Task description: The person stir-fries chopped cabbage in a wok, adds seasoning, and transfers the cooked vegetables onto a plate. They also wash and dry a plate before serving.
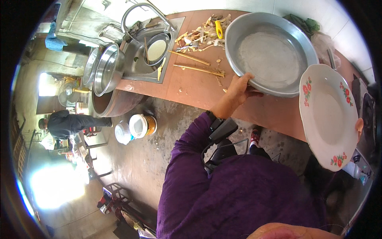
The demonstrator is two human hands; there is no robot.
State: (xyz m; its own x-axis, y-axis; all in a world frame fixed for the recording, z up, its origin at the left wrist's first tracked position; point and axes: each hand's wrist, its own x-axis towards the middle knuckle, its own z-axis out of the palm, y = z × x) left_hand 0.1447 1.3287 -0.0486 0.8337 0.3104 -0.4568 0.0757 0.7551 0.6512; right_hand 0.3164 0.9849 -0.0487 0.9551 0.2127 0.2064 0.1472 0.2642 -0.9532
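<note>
My left hand (pixel 241 87) grips the near rim of a large round metal basin (pixel 270 56), its thumb over the edge and its fingers below. A little water or wetness seems to lie in the basin. At the right, a white scalloped oval plate (pixel 329 116) with red flower prints is held up, tilted. My right hand (pixel 359 128) is mostly hidden behind it; only a finger or thumb shows at the plate's right edge. The plate overlaps the basin's lower right rim in view. Left of the basin lie vegetable peelings (pixel 203 33) and a yellow-handled peeler (pixel 219 30).
Wooden chopsticks (pixel 198 70) lie on the reddish counter (pixel 191 86). A sink (pixel 131 65) holds a pan (pixel 156 49). Nested metal bowls (pixel 109 70) rest on a large jar (pixel 119 103). Buckets (pixel 142 126) stand on the floor. Another person (pixel 68 122) stands far left.
</note>
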